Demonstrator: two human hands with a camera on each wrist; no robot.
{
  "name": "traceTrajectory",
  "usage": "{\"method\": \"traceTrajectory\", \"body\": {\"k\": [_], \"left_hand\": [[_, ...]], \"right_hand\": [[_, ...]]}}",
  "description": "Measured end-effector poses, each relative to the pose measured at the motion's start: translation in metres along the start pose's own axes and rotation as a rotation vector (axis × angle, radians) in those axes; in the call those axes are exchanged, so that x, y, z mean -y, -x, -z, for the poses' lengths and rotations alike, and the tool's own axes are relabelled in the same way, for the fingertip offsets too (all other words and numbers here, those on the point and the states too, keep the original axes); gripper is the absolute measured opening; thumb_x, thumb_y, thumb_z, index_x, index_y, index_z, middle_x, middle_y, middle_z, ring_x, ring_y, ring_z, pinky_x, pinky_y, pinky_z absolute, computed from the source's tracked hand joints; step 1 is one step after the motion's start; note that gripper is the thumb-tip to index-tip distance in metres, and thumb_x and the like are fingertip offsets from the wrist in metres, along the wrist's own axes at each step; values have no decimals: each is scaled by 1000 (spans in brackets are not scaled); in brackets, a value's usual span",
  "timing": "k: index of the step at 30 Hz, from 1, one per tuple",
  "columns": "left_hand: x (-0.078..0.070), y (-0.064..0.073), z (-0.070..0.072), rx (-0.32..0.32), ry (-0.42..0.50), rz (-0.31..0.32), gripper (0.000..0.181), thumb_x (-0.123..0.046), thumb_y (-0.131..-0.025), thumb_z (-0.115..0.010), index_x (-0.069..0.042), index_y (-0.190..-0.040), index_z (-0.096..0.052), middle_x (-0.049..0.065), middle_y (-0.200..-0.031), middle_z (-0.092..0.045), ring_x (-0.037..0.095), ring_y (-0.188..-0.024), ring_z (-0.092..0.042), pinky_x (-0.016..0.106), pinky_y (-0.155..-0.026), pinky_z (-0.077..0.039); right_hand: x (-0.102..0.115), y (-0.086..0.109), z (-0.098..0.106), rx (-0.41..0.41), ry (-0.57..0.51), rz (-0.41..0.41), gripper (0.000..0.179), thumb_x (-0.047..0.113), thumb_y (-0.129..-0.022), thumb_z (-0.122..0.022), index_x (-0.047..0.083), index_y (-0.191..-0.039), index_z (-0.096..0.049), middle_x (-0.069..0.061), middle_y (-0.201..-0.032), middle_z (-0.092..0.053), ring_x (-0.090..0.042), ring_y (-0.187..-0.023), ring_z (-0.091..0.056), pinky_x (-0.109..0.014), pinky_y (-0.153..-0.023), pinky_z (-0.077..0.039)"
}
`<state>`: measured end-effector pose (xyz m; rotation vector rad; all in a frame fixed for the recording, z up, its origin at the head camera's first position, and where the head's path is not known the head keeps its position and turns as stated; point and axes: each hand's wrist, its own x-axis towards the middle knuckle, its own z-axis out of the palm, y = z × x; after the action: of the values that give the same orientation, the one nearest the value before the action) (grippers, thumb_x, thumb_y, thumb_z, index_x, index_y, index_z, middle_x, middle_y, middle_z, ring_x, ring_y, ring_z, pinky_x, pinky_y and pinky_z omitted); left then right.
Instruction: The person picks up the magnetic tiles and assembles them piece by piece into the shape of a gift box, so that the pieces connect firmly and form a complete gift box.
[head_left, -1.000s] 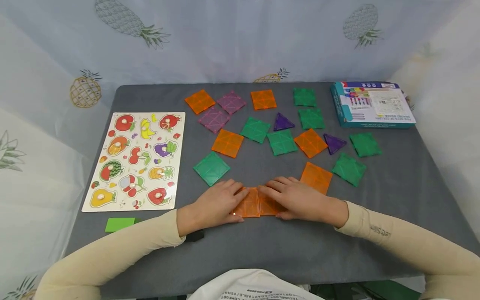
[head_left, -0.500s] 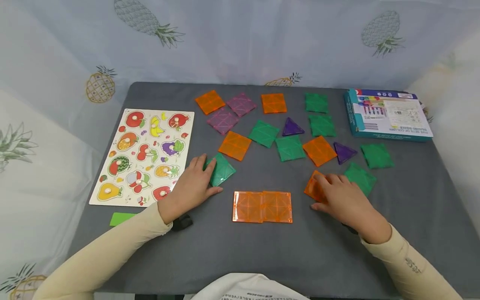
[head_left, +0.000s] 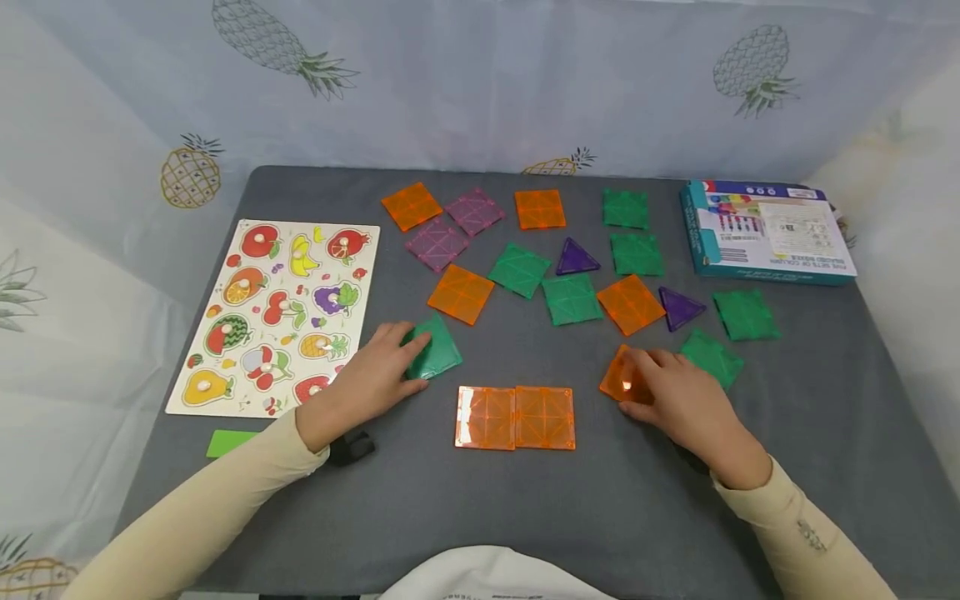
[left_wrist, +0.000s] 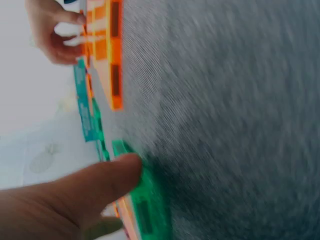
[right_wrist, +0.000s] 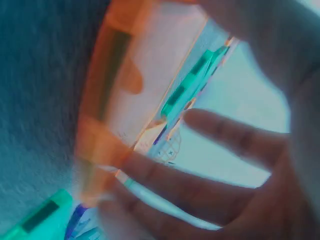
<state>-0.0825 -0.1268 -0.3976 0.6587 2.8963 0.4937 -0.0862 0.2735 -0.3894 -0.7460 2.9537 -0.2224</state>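
- We see the left hand [head_left: 367, 371] pinching a green tile [head_left: 441, 350]; fingers hide its left part, one corner points away.
- We find the orange pair [head_left: 525, 417] flat mid-counter [head_left: 517, 500], long axis left-right, open room on both sides.
- We see the right hand [head_left: 686, 404] gripping an orange tile [head_left: 615, 377], its right part covered.

The orange tiles [head_left: 545, 418] and the green tile [head_left: 438, 350] looked like smooth, see-through plastic, with glossy white glare on the orange. The grey tabletop [head_left: 517, 500] showed matt, woven cloth with a fine, slightly rough grain. The fruit board [head_left: 264, 332] had a smooth, shiny face, and the cream sleeves [head_left: 225, 507] were dull cloth.
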Motion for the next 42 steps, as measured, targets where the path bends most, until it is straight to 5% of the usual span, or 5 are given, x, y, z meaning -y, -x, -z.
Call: {"method": "traceTrajectory", "body": {"k": [9,18,29,42], "left_hand": [[-11,-8,10,4,17,-194,58,-28,-85,-74,-3,-134,-56,21,-141,-45,34,-129,-41,45,-100,-46],[-20,-30,10,82,-28,-270,58,-31,-86,-72,-2,-134,-56,19,-144,-42,33,-131,-39,42,-102,-45],[-21,-18,-12,135,37,-285,59,-30,-87,-71,-1,-136,-54,20,-146,-41,33,-134,-39,42,-106,-41],[-23,-35,-14,143,-5,-322,49,-23,-91,-67,-4,-134,-56,16,-146,-44,29,-134,-40,39,-109,-38]], "right_hand": [[14,-44,15,-178,-14,232,57,35,-69,-85,9,-117,-65,-9,-103,-65,-30,-92,-60,-47,-75,-51],[44,-90,12,-57,-34,376,57,38,-75,-81,10,-121,-63,-7,-111,-63,-28,-100,-59,-44,-85,-51],[55,-76,-18,42,-100,380,56,39,-80,-77,12,-126,-62,-7,-121,-61,-28,-112,-56,-43,-89,-52],[53,-75,-22,4,-102,360,59,39,-78,-78,11,-127,-61,-10,-127,-60,-30,-114,-55,-46,-91,-51]]}}
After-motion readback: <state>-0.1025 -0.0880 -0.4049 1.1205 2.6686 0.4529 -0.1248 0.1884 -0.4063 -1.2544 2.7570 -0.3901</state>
